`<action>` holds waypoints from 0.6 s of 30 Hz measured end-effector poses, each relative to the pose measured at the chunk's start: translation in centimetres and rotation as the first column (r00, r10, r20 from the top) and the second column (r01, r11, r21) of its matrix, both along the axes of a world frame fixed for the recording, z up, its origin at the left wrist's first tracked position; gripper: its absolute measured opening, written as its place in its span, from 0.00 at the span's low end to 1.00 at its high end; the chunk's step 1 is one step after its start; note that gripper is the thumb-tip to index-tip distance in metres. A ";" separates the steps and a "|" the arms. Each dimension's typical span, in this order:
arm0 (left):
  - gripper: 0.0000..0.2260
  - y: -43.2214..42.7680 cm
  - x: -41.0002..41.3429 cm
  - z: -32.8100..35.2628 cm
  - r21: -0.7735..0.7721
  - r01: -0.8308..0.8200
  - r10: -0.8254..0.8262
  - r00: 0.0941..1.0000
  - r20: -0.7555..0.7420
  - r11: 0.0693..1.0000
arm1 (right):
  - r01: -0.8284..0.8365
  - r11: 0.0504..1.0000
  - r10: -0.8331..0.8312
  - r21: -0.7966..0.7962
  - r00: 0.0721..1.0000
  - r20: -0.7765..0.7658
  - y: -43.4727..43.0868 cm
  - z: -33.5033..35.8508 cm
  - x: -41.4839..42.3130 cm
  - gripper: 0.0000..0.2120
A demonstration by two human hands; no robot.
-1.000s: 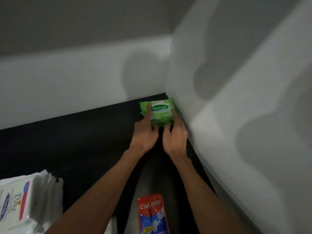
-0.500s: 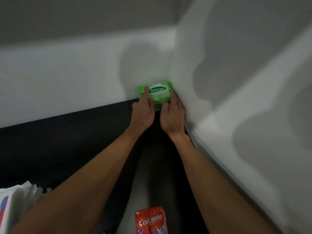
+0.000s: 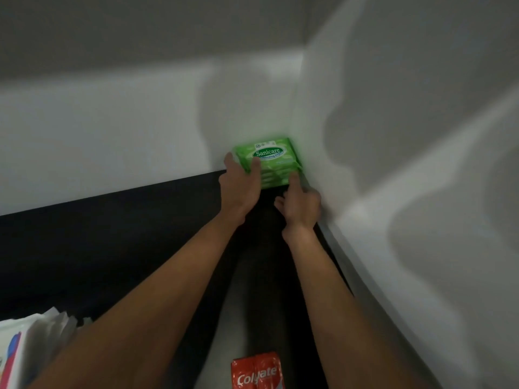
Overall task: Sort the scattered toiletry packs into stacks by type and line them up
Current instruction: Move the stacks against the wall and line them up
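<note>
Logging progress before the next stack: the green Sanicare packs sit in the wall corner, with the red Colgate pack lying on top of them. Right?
Not quite. The head view shows the red Colgate pack lying at the bottom of the frame, well apart from the green Sanicare packs in the wall corner.

Glossy plastic wipes packs lie on a matt black tabletop.

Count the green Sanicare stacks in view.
1: the green Sanicare stack sits in the far wall corner, left hand gripping its left side, right hand touching its front. Others may lie off-frame.
</note>
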State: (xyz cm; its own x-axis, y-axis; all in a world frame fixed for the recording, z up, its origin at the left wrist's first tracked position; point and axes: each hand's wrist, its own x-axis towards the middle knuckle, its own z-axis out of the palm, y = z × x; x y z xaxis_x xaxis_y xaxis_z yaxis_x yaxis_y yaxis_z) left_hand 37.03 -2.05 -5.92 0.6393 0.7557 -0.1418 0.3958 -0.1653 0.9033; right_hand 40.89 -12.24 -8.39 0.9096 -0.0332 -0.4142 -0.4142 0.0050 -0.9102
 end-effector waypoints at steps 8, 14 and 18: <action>0.22 0.8 3.0 0.0 -0.167 -0.142 0.126 0.987 -0.101 0.976 | 0.115 0.940 -0.051 0.322 0.978 -0.202 3.1 0.8 3.5 0.13; 0.21 0.6 3.8 0.1 -0.121 -0.120 0.101 0.984 -0.148 0.985 | 0.203 0.932 -0.124 0.299 0.957 -0.262 4.2 1.3 3.7 0.15; 0.22 0.8 3.1 0.2 -0.133 -0.086 0.067 0.988 -0.142 0.987 | 0.163 0.939 -0.082 0.303 0.961 -0.263 4.3 2.5 3.4 0.08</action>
State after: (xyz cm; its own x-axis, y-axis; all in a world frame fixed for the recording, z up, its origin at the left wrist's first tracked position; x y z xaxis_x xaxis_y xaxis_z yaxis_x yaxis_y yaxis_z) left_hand 40.16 -1.25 -5.71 0.5481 0.7685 -0.3301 0.5237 -0.0077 0.8519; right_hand 44.28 -7.98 -5.85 0.7767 0.0328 -0.6290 -0.6000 0.3423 -0.7231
